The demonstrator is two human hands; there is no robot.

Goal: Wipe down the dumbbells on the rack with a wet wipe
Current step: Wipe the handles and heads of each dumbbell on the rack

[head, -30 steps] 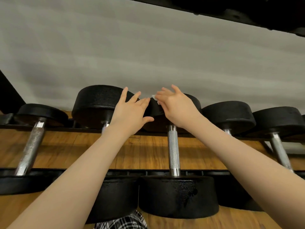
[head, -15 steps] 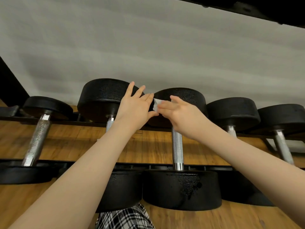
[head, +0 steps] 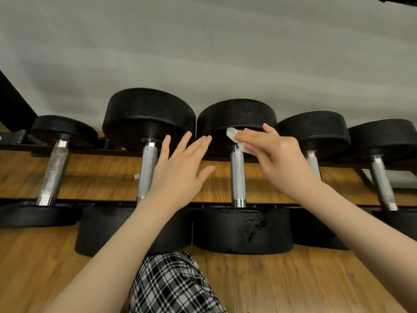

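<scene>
1. While you knelt at the rack [head: 112, 201], your right hand [head: 278, 159] held a white wet wipe [head: 234, 137] under its fingers, against the inner face of the far head of the middle dumbbell [head: 238, 175], just above the top of its knurled handle.
2. Your left hand [head: 180, 170] was released, fingers straight and spread, holding nothing; it hung between that dumbbell and the larger dumbbell [head: 146, 172] to its left. Whether its fingertips touched either far head, you could not tell.
3. Five dumbbells lay side by side across the two black rails, handles running near to far, with black round heads at each end.
4. The leftmost dumbbell [head: 54, 172] had a dull, spotted handle; the others were bright.
5. The near head of the middle dumbbell showed a glossy, wet-looking patch on its right part.
6. Your plaid-clad knee [head: 173, 285] sat on the wooden floor [head: 293, 283] below the rack, with a pale wall [head: 203, 53] behind.
</scene>
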